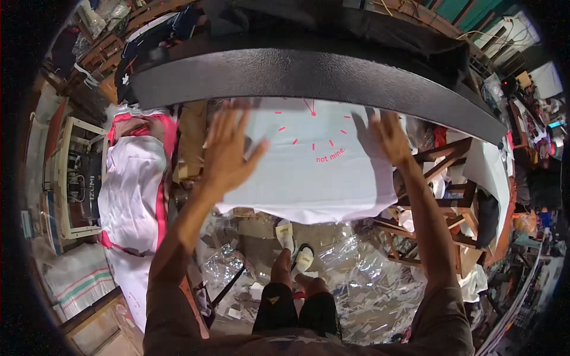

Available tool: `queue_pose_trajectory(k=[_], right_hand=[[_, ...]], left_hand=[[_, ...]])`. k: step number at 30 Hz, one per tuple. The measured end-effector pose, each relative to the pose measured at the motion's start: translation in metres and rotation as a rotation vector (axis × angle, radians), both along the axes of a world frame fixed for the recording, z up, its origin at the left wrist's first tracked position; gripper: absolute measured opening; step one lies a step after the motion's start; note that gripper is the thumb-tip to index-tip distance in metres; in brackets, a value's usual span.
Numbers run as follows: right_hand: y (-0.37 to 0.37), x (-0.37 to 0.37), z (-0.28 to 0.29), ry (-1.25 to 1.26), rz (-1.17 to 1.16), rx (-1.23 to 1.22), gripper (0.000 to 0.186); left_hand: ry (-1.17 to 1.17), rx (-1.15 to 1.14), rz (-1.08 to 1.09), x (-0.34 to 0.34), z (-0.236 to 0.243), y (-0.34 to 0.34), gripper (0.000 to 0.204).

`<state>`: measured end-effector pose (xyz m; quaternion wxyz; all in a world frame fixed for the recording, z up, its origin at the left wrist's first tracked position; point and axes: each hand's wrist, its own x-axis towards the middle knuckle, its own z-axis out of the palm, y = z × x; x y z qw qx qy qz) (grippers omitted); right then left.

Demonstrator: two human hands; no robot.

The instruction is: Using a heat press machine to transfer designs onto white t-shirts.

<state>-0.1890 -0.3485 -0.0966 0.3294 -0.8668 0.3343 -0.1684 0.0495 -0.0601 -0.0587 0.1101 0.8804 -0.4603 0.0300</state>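
Observation:
White fabric [306, 187] with a red printed clock-like design and lettering lies spread in front of me, its top passing under a wide black textured bar [285, 74]. My left hand [234, 148] rests on the fabric's upper left, thumb apart and fingers stretched toward the bar, fingertips close to its lower edge. My right hand [389, 136] is at the fabric's upper right, fingers extended and touching it just below the bar. Neither hand appears to grip anything. The fabric's near edge hangs in soft folds.
White-and-pink garments [133, 196] are piled on the left beside a framed machine [80, 178]. Wooden racks [451, 190] with draped cloth stand on the right. My feet are on a floor [350, 302] littered with scraps and clear plastic [344, 255].

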Motion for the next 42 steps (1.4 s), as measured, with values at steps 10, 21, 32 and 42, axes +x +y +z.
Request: queue_pose_trajectory(k=[10,21,32,42], right_hand=[[0.080,-0.053,0.033,0.198,0.169,-0.401,0.058],[0.110,-0.100,0.169,0.072,0.272,-0.226,0.059],[0.021,-0.238,0.221,0.116,-0.450,-0.278,0.067],[-0.071,-0.265,0.168,0.686,-0.477,-0.585,0.023]], left_hand=[[0.046,-0.092,-0.263,-0.073,-0.024,0.038,0.070],[0.161,-0.247,-0.296,-0.085,-0.001,-0.040,0.066],[0.023,-0.049,-0.348,-0.049,-0.034,-0.155,0.066],[0.045,-0.397,-0.331,-0.089,-0.007,-0.107,0.051]])
